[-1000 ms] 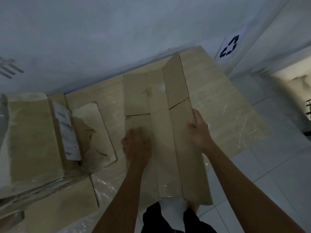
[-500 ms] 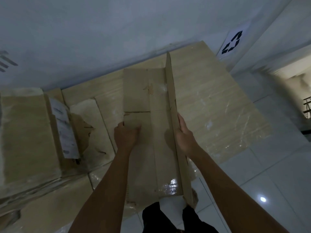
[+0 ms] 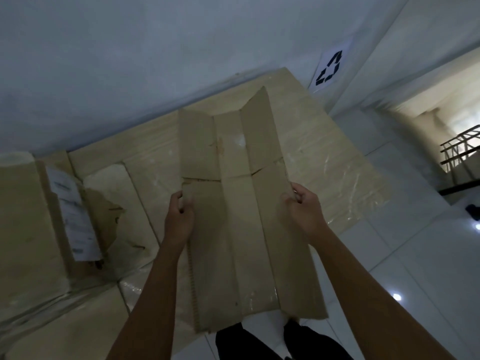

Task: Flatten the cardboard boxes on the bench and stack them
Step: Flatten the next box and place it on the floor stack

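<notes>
Since half a second ago, your right hand (image 3: 302, 206) has swung the right panel down from standing on edge, so the opened cardboard box (image 3: 239, 216) now spreads wide between both hands. Your left hand (image 3: 179, 216) has shifted from pressing on the left panel to pinching its left edge; your right hand grips the right edge.

You hold the box as one long brown sheet creased into three lengthwise panels, the outer two tilted slightly upward. A crosswise cut separates the far flaps from the main panels, and the corrugated edge shows along the left side. Its far end reaches over the pale wood-grain counter (image 3: 324, 157), while the near end overhangs the tiled floor (image 3: 415, 255) toward your legs. Other cardboard (image 3: 26, 216) bearing a white label (image 3: 75, 219) lies on the counter to the left.
</notes>
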### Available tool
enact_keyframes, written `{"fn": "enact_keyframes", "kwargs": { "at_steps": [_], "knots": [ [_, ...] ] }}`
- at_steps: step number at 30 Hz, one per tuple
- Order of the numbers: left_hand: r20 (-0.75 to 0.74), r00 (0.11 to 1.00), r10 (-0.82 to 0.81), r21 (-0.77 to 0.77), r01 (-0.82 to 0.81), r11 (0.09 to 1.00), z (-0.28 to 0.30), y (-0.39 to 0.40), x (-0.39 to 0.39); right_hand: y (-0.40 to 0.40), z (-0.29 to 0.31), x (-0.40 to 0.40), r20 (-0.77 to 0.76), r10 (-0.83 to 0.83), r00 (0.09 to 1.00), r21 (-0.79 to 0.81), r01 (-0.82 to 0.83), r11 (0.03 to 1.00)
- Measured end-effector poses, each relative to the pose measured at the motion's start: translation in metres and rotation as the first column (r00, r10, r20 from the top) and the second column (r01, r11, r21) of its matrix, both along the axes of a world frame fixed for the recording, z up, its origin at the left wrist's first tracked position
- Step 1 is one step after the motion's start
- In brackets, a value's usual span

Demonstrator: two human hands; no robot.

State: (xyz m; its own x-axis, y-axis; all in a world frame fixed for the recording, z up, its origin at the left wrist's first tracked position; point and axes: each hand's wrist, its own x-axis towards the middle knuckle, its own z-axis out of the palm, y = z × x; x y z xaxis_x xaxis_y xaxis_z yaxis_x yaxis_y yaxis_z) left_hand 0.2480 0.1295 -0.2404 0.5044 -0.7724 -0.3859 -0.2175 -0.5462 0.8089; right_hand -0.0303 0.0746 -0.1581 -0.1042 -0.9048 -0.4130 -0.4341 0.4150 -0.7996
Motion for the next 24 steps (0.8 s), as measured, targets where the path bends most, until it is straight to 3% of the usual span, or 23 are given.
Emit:
{"fn": "enact_keyframes", "kwargs": {
  "at_steps": [2, 7, 11, 18, 24],
  "knots": [
    [-0.106, 0.994, 0.014, -0.075, -0.022, 0.997, 0.009, -0.004, -0.022, -0.001, 0.005, -0.015, 0.023, -0.02, 1.0, -0.002, 0.02, 1.0],
    [-0.106, 0.982, 0.157, -0.151, -0.172, 0.973, 0.036, 0.006, -0.073, -0.006, 0.043, -0.085, 0.141, -0.076, 0.987, -0.034, 0.082, 0.996],
    [-0.133, 0.971, 0.199, -0.234, -0.226, 0.946, 0.068, 0.0, -0.135, -0.02, 0.068, -0.165, 0.292, -0.018, 0.956, -0.033, 0.029, 0.999],
    [-0.31, 0.926, 0.218, -0.319, -0.317, 0.893, 0.108, -0.052, -0.267, -0.064, 0.097, -0.302, 0.262, 0.047, 0.964, -0.153, -0.006, 0.988],
    [-0.396, 0.884, 0.247, -0.355, -0.396, 0.847, 0.131, -0.117, -0.352, -0.125, 0.111, -0.383, 0.368, 0.021, 0.929, -0.191, 0.054, 0.98]
  ]
}}
